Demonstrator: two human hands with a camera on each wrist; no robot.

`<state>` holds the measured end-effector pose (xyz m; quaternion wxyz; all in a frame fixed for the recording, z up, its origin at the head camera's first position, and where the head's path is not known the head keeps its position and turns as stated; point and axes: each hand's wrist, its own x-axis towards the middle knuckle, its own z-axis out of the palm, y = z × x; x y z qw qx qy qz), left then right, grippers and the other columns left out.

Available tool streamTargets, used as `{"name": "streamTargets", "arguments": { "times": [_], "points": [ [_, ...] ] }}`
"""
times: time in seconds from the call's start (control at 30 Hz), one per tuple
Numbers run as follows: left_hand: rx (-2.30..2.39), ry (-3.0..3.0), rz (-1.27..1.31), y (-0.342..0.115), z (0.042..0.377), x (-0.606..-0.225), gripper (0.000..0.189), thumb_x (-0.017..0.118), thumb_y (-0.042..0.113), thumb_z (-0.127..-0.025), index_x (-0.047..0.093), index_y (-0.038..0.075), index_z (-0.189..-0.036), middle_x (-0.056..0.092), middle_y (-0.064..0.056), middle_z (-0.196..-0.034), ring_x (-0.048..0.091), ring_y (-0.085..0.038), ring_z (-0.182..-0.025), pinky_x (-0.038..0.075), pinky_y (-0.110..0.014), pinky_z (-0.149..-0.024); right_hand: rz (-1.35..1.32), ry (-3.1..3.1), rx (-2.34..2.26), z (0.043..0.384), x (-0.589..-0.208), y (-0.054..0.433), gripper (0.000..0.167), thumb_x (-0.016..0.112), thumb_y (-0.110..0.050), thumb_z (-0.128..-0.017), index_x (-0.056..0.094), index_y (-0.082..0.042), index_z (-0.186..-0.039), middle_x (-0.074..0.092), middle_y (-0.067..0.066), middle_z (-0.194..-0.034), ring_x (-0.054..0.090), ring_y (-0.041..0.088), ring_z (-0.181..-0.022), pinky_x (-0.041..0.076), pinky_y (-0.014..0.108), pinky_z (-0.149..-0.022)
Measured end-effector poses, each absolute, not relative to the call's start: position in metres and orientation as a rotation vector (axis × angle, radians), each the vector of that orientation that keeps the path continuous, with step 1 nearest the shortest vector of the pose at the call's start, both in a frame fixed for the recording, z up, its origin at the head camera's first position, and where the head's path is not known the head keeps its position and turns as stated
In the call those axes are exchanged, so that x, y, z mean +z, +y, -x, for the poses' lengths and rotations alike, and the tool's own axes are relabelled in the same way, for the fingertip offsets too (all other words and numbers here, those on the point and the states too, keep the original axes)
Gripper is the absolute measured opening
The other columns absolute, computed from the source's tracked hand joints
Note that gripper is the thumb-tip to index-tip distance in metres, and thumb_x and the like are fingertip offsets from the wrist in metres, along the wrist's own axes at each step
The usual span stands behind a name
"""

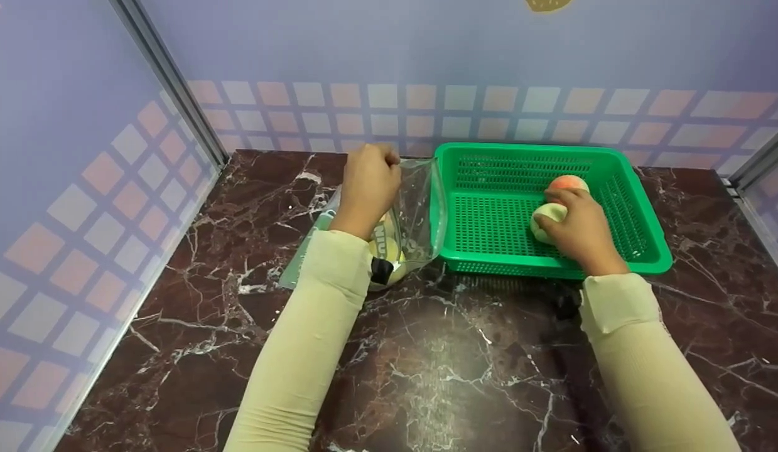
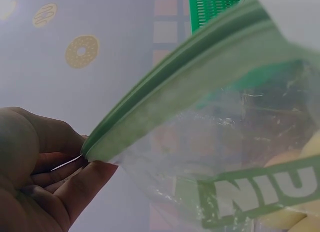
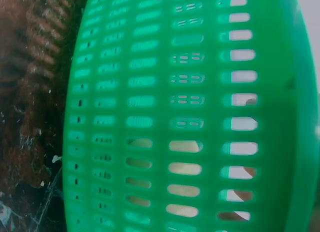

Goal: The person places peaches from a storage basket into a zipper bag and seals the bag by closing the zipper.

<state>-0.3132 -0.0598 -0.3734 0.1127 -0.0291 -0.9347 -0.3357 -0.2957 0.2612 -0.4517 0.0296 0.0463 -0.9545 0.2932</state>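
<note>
My left hand [image 1: 371, 188] pinches the green zip edge [image 2: 165, 85] of a clear plastic zip bag [image 1: 420, 213], with thumb and fingers on one corner of its mouth. Inside the bag are pale yellow round fruits [image 2: 285, 219], partly hidden by a green printed label. Over the green basket [image 1: 505, 262], my right hand [image 1: 583, 229] grips a pale yellow peach [image 1: 545, 220] between thumb and fingers. Just behind it lies a pink-red peach [image 1: 569, 182], partly covered by the fingers. In the right wrist view the basket's slotted wall hides most of the hand and fruit.
The basket stands at the back of a dark red marbled tabletop [image 1: 426, 351], its left rim against the bag. Behind rises a lilac wall [image 1: 389, 44] with a band of pink and white squares. Another panel [image 1: 68, 157] borders the left side.
</note>
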Motion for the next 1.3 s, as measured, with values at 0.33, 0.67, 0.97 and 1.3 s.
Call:
{"name": "streamTargets", "arguments": {
  "times": [0.33,0.67,0.97,1.3],
  "points": [
    [-1.01,-2.763,0.064,-0.056,0.314,-0.373,0.025,0.051,0.005,-0.092,0.075,0.007,-0.099,0.073,-0.011,-0.102,0.061,-0.019,-0.078,0.053,-0.034,-0.076,-0.096,-3.054,0.86,0.301,-0.451,0.269,0.056,0.06,-0.026,-0.094,0.046,-0.003,-0.142,0.037,0.029,-0.148,0.042,0.05,-0.126,0.036,0.064,-0.096],
    [-1.045,-2.771,0.07,-0.053,0.314,-0.375,0.028,0.05,0.006,-0.093,0.074,0.007,-0.106,0.073,-0.011,-0.107,0.064,-0.018,-0.079,0.053,-0.033,-0.076,-0.063,-3.121,0.839,0.307,-0.453,0.279,0.058,0.063,-0.024,-0.093,0.045,-0.002,-0.143,0.042,0.03,-0.144,0.045,0.05,-0.123,0.04,0.063,-0.093],
    [-1.072,-2.798,0.038,-0.057,0.314,-0.37,0.03,0.049,0.007,-0.094,0.073,0.008,-0.111,0.071,-0.011,-0.112,0.064,-0.016,-0.08,0.053,-0.032,-0.075,-0.04,-3.119,0.81,0.314,-0.457,0.278,0.056,0.064,-0.022,-0.091,0.048,0.0,-0.139,0.045,0.032,-0.139,0.044,0.051,-0.122,0.039,0.064,-0.094],
    [-1.027,-2.805,0.019,-0.062,0.314,-0.37,0.028,0.05,0.007,-0.093,0.073,0.008,-0.107,0.072,-0.01,-0.11,0.064,-0.017,-0.082,0.053,-0.032,-0.077,-0.04,-3.168,0.847,0.319,-0.462,0.277,0.06,0.066,-0.023,-0.091,0.045,0.002,-0.142,0.046,0.033,-0.138,0.046,0.051,-0.12,0.041,0.064,-0.092]
  ]
}}
